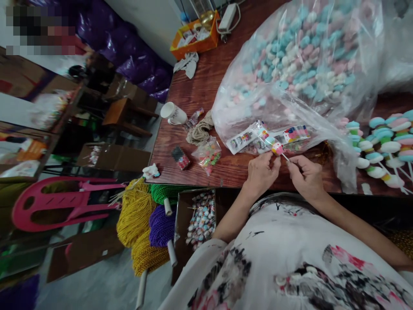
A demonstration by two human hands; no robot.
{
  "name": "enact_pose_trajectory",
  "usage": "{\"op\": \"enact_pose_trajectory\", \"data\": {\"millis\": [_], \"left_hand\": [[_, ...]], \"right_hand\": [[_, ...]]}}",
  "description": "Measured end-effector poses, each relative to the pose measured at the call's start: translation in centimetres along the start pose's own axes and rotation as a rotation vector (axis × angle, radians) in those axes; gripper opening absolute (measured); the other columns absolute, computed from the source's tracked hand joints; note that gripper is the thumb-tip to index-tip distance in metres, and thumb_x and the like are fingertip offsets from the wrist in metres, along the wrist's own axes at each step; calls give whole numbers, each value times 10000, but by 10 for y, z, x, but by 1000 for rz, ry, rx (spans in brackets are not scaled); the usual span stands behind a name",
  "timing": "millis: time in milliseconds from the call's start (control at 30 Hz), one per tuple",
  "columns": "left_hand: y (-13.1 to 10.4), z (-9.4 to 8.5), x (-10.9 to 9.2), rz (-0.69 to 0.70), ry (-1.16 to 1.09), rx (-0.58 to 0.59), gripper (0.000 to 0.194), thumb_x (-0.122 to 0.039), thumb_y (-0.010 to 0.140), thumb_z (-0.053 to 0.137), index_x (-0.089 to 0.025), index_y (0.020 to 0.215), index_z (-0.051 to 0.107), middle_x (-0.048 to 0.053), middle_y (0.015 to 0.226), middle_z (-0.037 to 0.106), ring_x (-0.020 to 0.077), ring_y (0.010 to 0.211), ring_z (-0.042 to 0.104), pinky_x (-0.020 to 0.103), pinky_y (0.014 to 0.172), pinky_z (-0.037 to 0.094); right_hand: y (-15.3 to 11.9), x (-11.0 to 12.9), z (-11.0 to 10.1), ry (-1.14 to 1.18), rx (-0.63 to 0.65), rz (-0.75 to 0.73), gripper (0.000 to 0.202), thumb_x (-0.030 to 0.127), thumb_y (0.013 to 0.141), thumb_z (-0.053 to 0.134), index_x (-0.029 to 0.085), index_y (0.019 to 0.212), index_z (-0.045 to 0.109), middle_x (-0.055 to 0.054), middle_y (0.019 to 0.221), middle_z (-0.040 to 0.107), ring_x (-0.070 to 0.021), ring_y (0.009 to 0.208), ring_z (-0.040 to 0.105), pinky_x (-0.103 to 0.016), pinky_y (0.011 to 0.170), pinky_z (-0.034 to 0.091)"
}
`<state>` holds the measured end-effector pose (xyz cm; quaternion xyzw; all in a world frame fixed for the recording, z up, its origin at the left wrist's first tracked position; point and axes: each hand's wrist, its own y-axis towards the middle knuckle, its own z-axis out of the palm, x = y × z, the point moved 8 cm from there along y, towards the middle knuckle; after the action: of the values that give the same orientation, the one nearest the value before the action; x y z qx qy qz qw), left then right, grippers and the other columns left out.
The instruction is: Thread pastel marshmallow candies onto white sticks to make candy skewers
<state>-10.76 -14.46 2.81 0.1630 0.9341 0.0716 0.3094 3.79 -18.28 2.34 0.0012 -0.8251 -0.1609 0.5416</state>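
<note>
My right hand (306, 174) is pinched on the white stick of a small pink and yellow marshmallow lollipop (276, 148). Just below and left of the lollipop's head is my left hand (262, 172), its fingers drawn together; what they hold, if anything, is too small to make out. Behind the hands lie printed candy wrappers (247, 137), partly on the clear plastic. A large clear bag (290, 60) full of pink, blue and white marshmallows takes up the back of the table. Skewered marshmallow sticks (383, 146) lie to the right.
On the dark red wooden table (200, 92) are a white mug (173, 113), a bundled cloth (200, 129), a small bag of gummies (208, 156) and an orange box (195, 38). Below the edge stands a carton of wrapped candies (202, 217), beside yellow cord (135, 211).
</note>
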Motion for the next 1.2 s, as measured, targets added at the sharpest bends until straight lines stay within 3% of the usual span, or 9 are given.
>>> {"op": "enact_pose_trajectory", "data": {"millis": [100,267,533,833,1033,1133,1200], "left_hand": [[0,2,-3,12,69,39,213,-237,961,505,-150,872,677,92,844,753,166,773,689,274,714,467],[-2,4,0,-18,124,85,212,-285,966,527,-165,838,646,73,808,737,160,742,670,271,687,427],[0,7,6,-7,235,101,200,-169,933,482,-176,766,590,68,761,703,165,715,643,284,670,397],[-12,13,-5,114,15,82,227,-145,893,452,-195,688,535,27,685,615,136,644,550,269,648,404],[-24,20,-17,189,-126,115,287,-140,882,433,-211,604,447,5,601,519,128,577,467,281,611,380],[-26,14,-27,194,-120,198,276,-131,875,443,-202,612,487,8,612,544,120,578,482,271,601,388],[-20,1,-37,248,-125,257,259,-156,904,459,-193,672,567,23,668,607,124,625,536,268,642,429]], "right_hand": [[-1,0,3,-13,17,-8,175,253,910,554,189,779,651,29,550,576,-105,458,490,-233,492,373],[-1,0,8,-9,30,-24,168,238,910,550,183,798,663,23,552,593,-110,460,517,-236,511,387],[-1,-2,18,-11,78,-4,174,246,907,543,192,777,645,13,570,602,-120,486,532,-242,532,393],[2,-6,24,-70,42,-83,149,210,883,518,208,817,651,-24,668,676,-164,575,614,-267,582,411],[7,-11,25,-159,107,-111,148,164,847,510,220,758,615,3,605,613,-155,530,566,-269,560,369],[10,-7,23,-227,170,-210,171,182,873,493,218,777,629,-9,626,635,-166,544,571,-280,561,359],[14,0,16,-263,189,-314,204,201,906,475,215,796,647,-27,670,670,-176,571,590,-290,567,367]]}}
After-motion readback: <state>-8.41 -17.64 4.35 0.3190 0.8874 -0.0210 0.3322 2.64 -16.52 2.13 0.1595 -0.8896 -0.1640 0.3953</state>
